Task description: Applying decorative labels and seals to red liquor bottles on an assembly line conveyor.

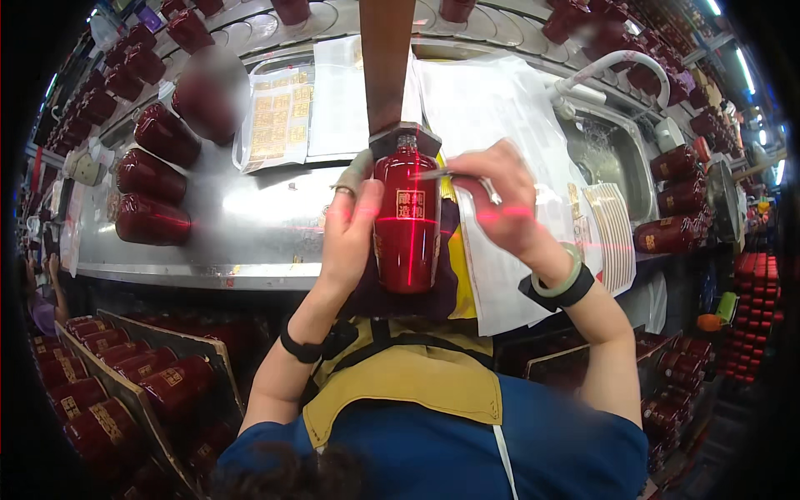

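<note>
A glossy dark red bottle (pixel 406 250) with gold characters on its front lies in the middle, neck pointing away from me, red laser lines crossing it. Along its left side my left hand (pixel 350 225) grips it, with pale covers on some fingertips. My right hand (pixel 504 196) is closed on slim metal tweezers (pixel 435 174), whose tip reaches over the bottle's upper part. Under the bottle is a dark cloth (pixel 446 287). The bottle's neck end sits against a dark bracket (pixel 382 143) at the foot of a brown upright post (pixel 386 62).
Gold sticker sheets (pixel 279 112) lie in a tray at left; white sheets (pixel 492 108) cover the right side, beside a sink (pixel 608 154). Several red bottles (pixel 152 221) stand on the metal table (pixel 242 242). Bottle-filled crates (pixel 162 400) flank me below. A conveyor (pixel 333 18) runs behind.
</note>
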`<state>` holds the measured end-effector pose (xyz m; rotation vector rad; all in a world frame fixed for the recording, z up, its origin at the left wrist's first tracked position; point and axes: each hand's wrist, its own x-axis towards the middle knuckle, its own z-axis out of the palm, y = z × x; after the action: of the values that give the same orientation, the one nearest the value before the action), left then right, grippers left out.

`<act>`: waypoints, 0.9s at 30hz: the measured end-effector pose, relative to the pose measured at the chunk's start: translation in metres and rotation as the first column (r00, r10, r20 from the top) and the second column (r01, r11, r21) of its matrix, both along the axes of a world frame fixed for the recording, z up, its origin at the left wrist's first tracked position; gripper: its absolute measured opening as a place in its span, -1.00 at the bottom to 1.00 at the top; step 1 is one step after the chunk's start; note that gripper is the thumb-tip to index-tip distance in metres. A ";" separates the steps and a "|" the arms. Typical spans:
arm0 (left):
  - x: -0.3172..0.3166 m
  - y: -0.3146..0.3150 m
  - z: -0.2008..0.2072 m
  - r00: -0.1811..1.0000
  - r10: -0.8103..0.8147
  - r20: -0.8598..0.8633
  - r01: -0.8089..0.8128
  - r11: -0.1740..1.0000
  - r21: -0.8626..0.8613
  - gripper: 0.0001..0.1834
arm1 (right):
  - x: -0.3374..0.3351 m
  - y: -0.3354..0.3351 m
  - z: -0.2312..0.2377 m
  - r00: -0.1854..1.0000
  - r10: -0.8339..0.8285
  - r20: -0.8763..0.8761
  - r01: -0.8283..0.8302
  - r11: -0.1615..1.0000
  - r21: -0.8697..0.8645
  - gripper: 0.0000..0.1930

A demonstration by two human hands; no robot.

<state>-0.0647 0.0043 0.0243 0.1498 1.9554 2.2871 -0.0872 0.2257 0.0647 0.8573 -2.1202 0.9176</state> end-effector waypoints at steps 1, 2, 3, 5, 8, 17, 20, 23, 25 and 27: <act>-0.004 0.010 0.002 1.000 0.028 -0.001 -0.028 0.995 0.098 -0.43 | -0.003 0.006 0.000 0.998 -0.060 -0.037 0.059 0.998 -0.024 -0.68; -0.007 0.012 0.004 1.000 0.030 -0.001 -0.030 0.995 0.098 -0.43 | -0.002 0.007 0.002 0.995 -0.091 -0.038 0.091 0.996 -0.015 -0.66; -0.009 0.012 0.007 1.000 0.008 0.026 -0.010 0.995 0.095 -0.41 | -0.001 0.009 0.002 0.995 -0.080 -0.067 0.083 0.996 0.040 -0.66; -0.013 0.013 0.002 0.999 0.016 0.050 -0.023 0.990 0.138 -0.42 | 0.007 0.009 0.000 0.998 -0.031 -0.059 0.040 0.985 0.168 -0.65; -0.014 0.013 0.001 0.998 0.011 0.058 -0.020 0.986 0.164 -0.44 | 0.034 0.008 -0.029 0.997 0.074 0.005 -0.074 0.981 0.178 -0.68; -0.012 0.003 0.004 0.994 0.038 0.101 -0.056 0.982 0.180 -0.42 | -0.010 -0.007 0.019 0.987 -0.091 -0.130 0.125 0.952 0.280 -0.73; -0.013 -0.008 -0.003 0.996 0.074 0.056 -0.079 0.993 0.084 -0.14 | 0.010 -0.023 0.016 0.983 0.157 -0.095 -0.115 0.930 0.349 -0.76; -0.007 -0.016 -0.001 0.995 0.095 0.036 -0.097 0.993 0.067 -0.16 | 0.023 -0.048 0.018 0.986 0.163 0.039 -0.161 0.851 0.501 -0.85; -0.001 -0.021 -0.001 0.995 0.097 0.025 -0.097 0.995 -0.006 -0.10 | -0.018 -0.049 0.022 0.999 0.008 0.044 -0.027 0.891 0.453 -0.85; 0.002 -0.020 -0.004 0.996 0.073 0.055 -0.073 0.997 -0.001 -0.06 | -0.047 -0.031 0.034 0.989 -0.057 -0.138 0.114 0.884 0.453 -0.84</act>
<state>-0.0631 -0.0159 0.0202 0.0158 1.9639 2.3112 -0.1343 0.1942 0.0991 1.0096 -2.2821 0.3012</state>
